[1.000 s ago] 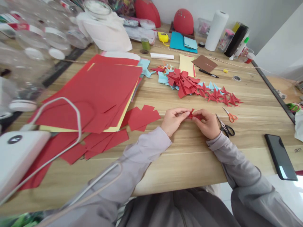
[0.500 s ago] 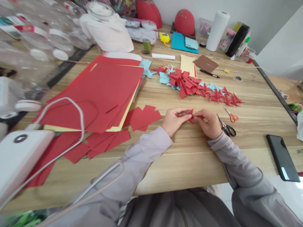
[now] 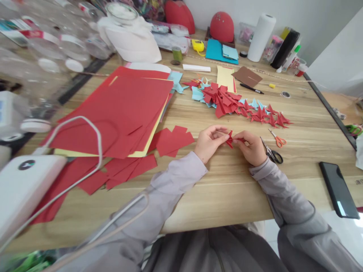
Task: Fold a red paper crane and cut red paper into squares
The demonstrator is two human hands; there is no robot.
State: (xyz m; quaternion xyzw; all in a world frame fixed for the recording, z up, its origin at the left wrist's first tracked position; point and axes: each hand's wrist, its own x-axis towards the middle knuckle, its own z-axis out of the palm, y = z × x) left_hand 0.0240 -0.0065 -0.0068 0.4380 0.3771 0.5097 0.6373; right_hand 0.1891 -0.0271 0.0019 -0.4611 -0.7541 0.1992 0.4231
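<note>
Between my hands is a small folded red paper crane. My left hand pinches its left side between thumb and fingers. From the right, my right hand is closed on the crane's other end, with the fingertips partly hiding it. Beyond my hands lies a heap of folded red paper pieces, with red cranes at its right and light blue ones behind. Loose red paper pieces rest left of my left hand.
Black-handled scissors and small orange scissors lie right of my right hand. A phone is near the right edge. Large red sheets and a white power bank with a cable occupy the left. Plastic bottles stand back left.
My hands stay in nearly the same place with the red crane between them. The left fingers have shifted slightly, and the view has moved a little.
</note>
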